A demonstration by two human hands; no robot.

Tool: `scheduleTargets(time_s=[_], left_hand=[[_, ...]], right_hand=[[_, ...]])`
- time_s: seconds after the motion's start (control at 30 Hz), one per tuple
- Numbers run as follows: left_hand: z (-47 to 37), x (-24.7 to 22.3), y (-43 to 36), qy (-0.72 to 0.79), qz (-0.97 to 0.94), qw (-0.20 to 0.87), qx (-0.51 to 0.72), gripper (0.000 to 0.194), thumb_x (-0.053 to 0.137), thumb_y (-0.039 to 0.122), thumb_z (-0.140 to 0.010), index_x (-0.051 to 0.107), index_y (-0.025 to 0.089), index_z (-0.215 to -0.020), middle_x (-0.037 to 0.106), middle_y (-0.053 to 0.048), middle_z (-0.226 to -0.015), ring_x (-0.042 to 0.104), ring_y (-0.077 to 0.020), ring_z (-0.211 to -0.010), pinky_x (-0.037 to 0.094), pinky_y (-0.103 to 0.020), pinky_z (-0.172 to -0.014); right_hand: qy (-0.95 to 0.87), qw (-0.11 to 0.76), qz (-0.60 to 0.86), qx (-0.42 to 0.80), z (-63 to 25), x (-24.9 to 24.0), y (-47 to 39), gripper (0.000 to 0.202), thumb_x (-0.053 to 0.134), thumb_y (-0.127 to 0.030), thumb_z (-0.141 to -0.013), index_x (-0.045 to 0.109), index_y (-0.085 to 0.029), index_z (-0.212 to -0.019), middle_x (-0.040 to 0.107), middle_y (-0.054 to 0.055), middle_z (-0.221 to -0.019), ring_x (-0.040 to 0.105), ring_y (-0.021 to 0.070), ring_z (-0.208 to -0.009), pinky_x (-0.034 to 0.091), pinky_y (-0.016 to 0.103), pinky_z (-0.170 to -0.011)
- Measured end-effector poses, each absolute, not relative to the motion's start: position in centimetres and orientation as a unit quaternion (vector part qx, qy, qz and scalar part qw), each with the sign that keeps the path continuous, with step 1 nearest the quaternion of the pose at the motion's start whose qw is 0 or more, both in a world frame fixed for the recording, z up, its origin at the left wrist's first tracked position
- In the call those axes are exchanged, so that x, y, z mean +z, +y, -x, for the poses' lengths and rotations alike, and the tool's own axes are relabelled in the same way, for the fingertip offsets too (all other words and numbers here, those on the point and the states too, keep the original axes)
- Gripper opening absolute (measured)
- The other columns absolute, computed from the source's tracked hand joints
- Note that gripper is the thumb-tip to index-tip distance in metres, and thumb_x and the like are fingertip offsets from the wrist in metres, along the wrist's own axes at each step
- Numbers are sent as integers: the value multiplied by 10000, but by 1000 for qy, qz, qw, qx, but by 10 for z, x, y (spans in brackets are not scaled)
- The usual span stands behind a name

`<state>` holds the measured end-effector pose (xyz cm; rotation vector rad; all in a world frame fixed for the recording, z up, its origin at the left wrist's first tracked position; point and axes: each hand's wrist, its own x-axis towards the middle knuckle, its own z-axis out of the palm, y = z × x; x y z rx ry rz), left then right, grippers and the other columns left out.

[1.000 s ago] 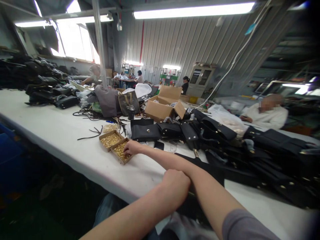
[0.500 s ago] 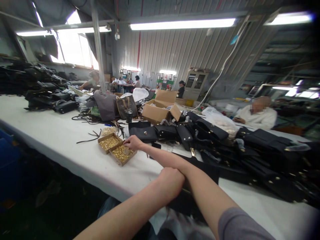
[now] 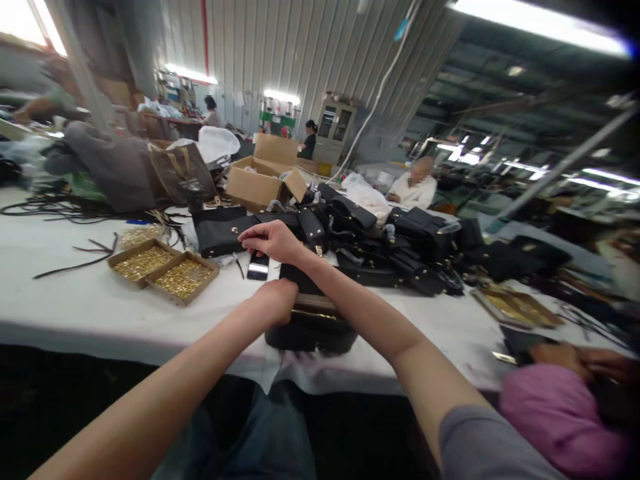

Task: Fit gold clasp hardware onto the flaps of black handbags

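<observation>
Right hand (image 3: 274, 241) drawn back from the tray (image 3: 203, 285).
Its fingertips are brought together — left hand (image 3: 279, 299) placed at the bag (image 3: 310, 337), grip hidden.

I'm basically looking at a bag workshop: black bags (image 3: 350, 211) heaped beside the cardboard box (image 3: 251, 192), strip lights (image 3: 281, 97) and corrugated wall (image 3: 300, 47) behind it.

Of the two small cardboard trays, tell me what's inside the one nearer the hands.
Small gold-coloured pieces lie loosely across the tray. They cover its floor, so anything beneath them cannot be seen.
</observation>
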<state>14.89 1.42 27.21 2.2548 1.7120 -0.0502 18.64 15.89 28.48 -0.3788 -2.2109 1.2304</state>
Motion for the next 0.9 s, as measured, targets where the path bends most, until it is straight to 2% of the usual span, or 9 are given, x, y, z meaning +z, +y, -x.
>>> scheduleTargets(time_s=[0.1,0.2,0.33,0.47,0.6,0.73,0.9], left_hand=[[-147,265,15,591,-794,142,-15,298,779,100,-810,793,109,-1107,790,-185,-989,784,-321,-925,620,-348,-853],[-144,262,16,583,-802,127,-11,197,678,122,-859,811,125,-1004,784,-171,-930,760,-299,-849,567,-325,-752],[-141,260,18,573,-810,124,-10,180,626,98,-812,798,150,-824,758,-130,-795,687,-247,-712,447,-313,-636],[-140,260,18,557,-818,144,3,187,625,94,-770,772,186,-699,675,-52,-633,565,-186,-601,359,-303,-589],[-137,257,18,533,-831,155,7,199,611,97,-758,753,195,-660,629,-28,-581,507,-170,-559,342,-312,-591],[-135,245,16,523,-839,147,18,206,598,100,-733,772,199,-687,712,-75,-663,549,-200,-586,357,-348,-617],[-137,234,2,555,-821,127,39,213,579,132,-762,767,214,-703,753,-118,-727,641,-242,-660,360,-369,-635]], right_hand=[[-815,300,202,453,-268,282,128,282,810,-326,-952,850,-125,-1146,811,58,-917,742,176,-777,577,229,-653],[-796,307,263,451,-329,268,94,270,802,-308,-949,841,-140,-1157,815,56,-940,753,188,-782,597,257,-681],[-809,316,329,371,-370,239,59,179,783,-227,-963,860,-192,-1120,831,45,-1025,772,205,-893,606,289,-815],[-809,322,330,366,-380,217,40,204,740,-143,-976,874,-205,-1116,838,31,-1030,786,206,-932,595,290,-876],[-819,331,307,354,-378,214,35,230,712,-80,-973,868,-185,-1105,832,34,-1024,777,187,-929,570,270,-872],[-835,314,315,326,-371,221,40,185,734,-88,-984,864,-184,-1074,833,33,-1063,766,184,-978,532,260,-902],[-816,255,371,363,-357,213,49,120,771,-191,-1011,889,-181,-1029,840,35,-970,771,192,-921,506,248,-812]])
